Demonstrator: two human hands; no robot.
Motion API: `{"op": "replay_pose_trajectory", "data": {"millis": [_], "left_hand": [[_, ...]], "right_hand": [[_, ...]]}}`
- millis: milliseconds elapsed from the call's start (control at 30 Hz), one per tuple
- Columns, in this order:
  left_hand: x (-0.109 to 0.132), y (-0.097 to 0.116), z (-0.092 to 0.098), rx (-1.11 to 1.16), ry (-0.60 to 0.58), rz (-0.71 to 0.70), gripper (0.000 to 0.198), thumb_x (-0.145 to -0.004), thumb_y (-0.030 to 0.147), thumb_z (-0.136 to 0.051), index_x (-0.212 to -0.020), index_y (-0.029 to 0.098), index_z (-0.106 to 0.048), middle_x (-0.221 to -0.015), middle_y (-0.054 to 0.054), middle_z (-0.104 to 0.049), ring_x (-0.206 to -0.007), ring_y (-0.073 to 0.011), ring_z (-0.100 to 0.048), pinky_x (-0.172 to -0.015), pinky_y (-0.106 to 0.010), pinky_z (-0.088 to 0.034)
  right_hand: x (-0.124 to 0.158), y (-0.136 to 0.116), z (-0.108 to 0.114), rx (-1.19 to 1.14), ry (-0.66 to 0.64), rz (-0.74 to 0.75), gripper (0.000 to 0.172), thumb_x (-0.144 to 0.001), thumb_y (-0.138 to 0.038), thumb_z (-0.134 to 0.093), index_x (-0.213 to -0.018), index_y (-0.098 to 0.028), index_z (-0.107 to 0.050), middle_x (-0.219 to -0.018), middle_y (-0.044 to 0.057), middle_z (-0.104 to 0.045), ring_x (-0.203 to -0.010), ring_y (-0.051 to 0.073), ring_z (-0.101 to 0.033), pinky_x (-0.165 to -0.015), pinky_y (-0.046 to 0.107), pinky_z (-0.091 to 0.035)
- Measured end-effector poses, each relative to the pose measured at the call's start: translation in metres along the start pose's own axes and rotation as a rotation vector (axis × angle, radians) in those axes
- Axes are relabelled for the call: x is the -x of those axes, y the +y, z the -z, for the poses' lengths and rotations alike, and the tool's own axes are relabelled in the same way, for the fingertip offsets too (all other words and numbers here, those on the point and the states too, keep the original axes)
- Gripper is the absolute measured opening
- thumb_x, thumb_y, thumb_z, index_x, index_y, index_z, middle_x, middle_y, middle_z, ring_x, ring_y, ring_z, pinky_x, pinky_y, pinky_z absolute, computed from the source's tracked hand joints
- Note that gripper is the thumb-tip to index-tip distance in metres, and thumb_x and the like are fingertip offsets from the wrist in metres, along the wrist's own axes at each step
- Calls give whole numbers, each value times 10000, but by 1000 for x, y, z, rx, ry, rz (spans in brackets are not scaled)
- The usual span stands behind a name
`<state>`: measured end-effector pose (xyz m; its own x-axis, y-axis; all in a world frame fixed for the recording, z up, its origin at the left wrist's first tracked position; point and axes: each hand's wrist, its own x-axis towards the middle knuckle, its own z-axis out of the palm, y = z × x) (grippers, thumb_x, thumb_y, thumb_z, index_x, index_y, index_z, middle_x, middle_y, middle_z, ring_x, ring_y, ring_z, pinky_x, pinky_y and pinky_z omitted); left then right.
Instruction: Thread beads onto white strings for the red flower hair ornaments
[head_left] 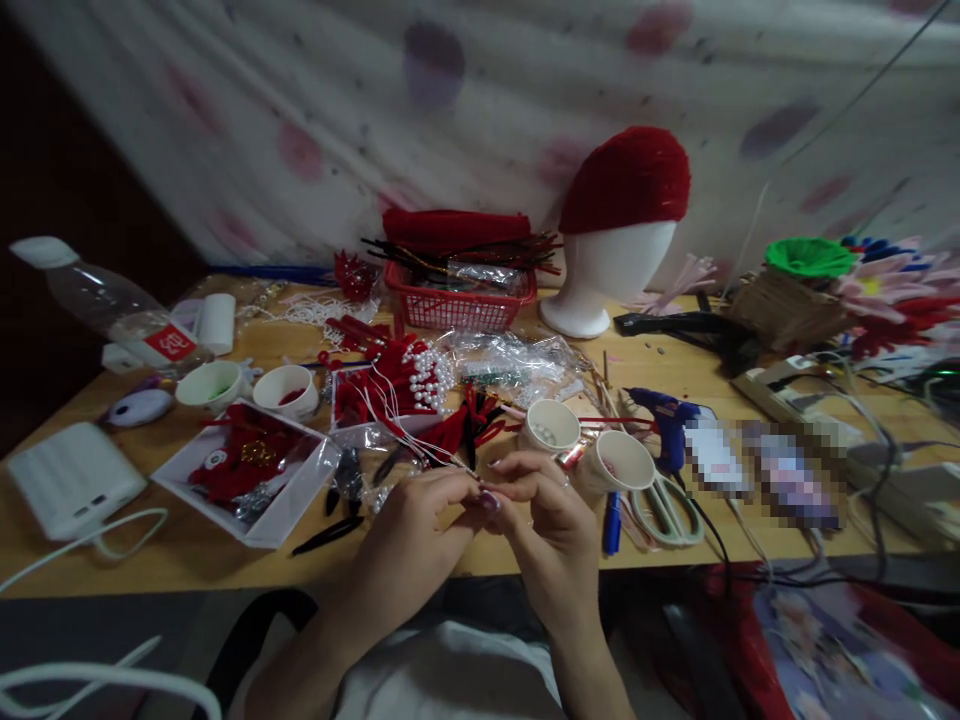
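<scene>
My left hand (416, 530) and my right hand (553, 520) meet just above the front of the table, fingertips together. Several thin white strings (401, 425) run from the fingertips up and to the left, fanning out over red material. Both hands pinch at the gathered end of these strings. Whatever tiny piece lies between the fingertips is hidden. Close beyond the right hand stand a paper cup (553, 428) with pale beads and another paper cup (621, 462) with small reddish pieces. White pearl beads (429, 378) lie past the left hand.
To the left are a white box (289, 500) of red pieces, a power bank (75, 480) and a plastic bottle (112, 300). Behind stand a red basket (461, 305) and a foam head (619, 260). A glue gun (671, 425), scissors (679, 520) and a blue marker (613, 525) lie right.
</scene>
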<state>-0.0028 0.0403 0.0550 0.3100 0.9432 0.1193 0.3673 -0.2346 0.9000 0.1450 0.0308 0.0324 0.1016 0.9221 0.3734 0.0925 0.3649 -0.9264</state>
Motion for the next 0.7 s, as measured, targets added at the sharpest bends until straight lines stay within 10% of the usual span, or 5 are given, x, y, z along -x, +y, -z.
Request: {"op": "replay_pose_trajectory", "data": {"millis": [367,700], "left_hand": [[-2,-3,-17,512,-219,157,146,-903,343,-649,-888,198,-645,-831,11,-627,-779,-129,-574,-721,-240,-465],[14,-15,-16,390,82,158,263,-842,417,-719,-688,211,-662,-654,30,-533,-635,-116,-496,-582,-213,-400]], "right_hand": [[0,2,15,-195,120,-77,288,-834,-389,-772,-640,-208,-661,-843,20,-622,-787,171,-588,-727,281,-448],[15,11,60,-87,273,-112,363,-795,-440,-789,-595,-196,-608,-756,15,-595,-706,163,-569,-646,270,-447]]}}
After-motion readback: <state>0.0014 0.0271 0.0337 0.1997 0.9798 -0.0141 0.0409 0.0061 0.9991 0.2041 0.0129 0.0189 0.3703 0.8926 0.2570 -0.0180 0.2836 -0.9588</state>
